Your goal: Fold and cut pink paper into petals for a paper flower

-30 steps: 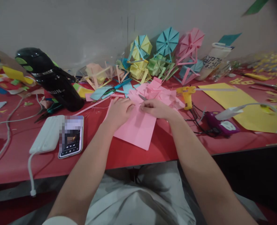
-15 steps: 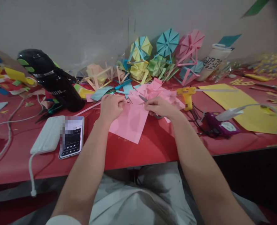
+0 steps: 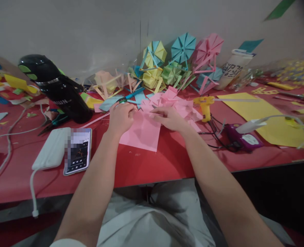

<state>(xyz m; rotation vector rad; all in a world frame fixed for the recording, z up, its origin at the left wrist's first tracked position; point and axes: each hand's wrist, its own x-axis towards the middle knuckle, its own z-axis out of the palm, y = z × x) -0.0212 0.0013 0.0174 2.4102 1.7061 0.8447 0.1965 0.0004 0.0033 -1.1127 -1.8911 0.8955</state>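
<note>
A pink paper sheet [image 3: 142, 133] lies on the red table [image 3: 152, 164] in front of me. My left hand [image 3: 121, 117] is closed on the sheet's upper left edge. My right hand [image 3: 168, 118] rests on the upper right edge, fingers pinched together and pointing left. The two hands sit close together over the top of the sheet. Just behind them is a pile of folded pink paper pieces [image 3: 179, 102]. No scissors show in my right hand.
A black flask [image 3: 58, 92], a white power bank [image 3: 51, 148] and a phone [image 3: 78, 151] lie to the left. A yellow glue gun [image 3: 205, 104], a purple device [image 3: 242, 139] with cables and a yellow sheet [image 3: 264, 115] are on the right. Coloured paper pinwheels [image 3: 183, 47] stand along the wall.
The pink sheet has been turned and pulled up and left under my hands. The scissors seen by my right hand a moment ago are no longer visible.
</note>
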